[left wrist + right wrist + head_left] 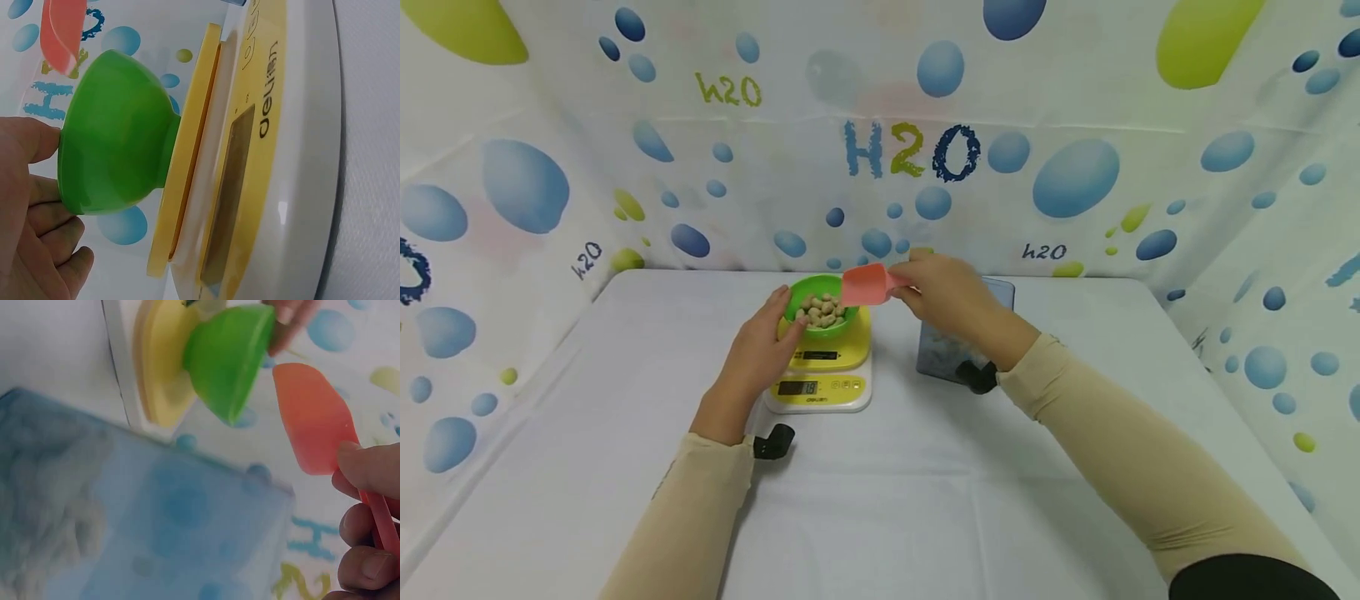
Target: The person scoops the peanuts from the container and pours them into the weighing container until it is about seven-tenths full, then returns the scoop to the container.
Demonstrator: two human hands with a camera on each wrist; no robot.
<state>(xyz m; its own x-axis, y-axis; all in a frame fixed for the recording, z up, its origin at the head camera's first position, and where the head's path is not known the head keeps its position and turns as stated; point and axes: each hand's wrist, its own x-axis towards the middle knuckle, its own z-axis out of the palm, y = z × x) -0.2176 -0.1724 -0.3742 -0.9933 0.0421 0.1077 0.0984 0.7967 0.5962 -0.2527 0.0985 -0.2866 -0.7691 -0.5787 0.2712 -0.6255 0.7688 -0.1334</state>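
Note:
A green bowl [819, 332] of beige nuts [822, 312] stands on the yellow platform of a kitchen scale [820, 389]. My left hand [763, 346] holds the bowl's rim from the left, its thumb at the near side and its fingers along the far side. My right hand [951, 296] grips the handle of a pink scoop [866, 285]. The scoop's blade is above the bowl's right edge in the head view. In the right wrist view the scoop [315, 419] shows no nuts on its visible face, apart from the bowl [228, 359].
A bluish see-through container [937, 354] stands right of the scale, partly under my right forearm; pale, blurred contents [50, 500] lie inside. The white-covered table [880, 517] ends at a printed curtain [880, 208]. Black wrist mounts [773, 442] stick out from both sleeves.

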